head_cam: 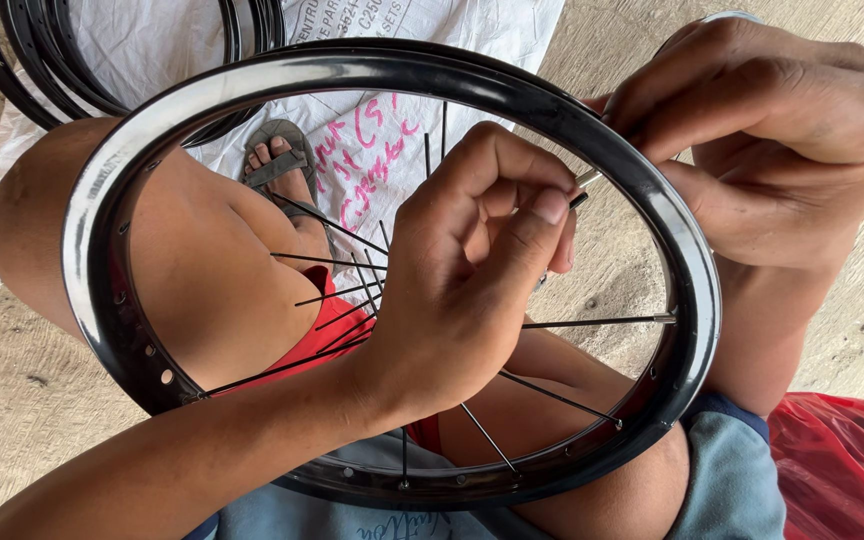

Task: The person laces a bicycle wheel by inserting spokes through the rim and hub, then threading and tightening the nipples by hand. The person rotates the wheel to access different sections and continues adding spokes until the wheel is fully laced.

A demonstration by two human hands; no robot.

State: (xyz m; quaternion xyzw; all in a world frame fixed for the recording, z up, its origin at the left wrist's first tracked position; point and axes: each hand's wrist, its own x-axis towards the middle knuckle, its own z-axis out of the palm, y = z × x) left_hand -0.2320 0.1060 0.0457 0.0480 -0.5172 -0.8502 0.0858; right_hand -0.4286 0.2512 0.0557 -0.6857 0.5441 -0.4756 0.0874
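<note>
So the black wheel rim [102, 200] sits on the person's lap, thin spokes [592, 322] fanning inside it. Left hand [472, 270] is pinched shut on a spoke end near the rim's far edge; right hand [772, 150] grips the rim from outside. More rims [42, 70] lie on a white sack [372, 150] on the concrete floor [12, 400], red bag [842, 460] beside.

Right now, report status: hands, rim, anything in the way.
Left hand pinching a spoke inside black rim. Right hand gripping rim's outer edge. Nothing blocking.
</note>
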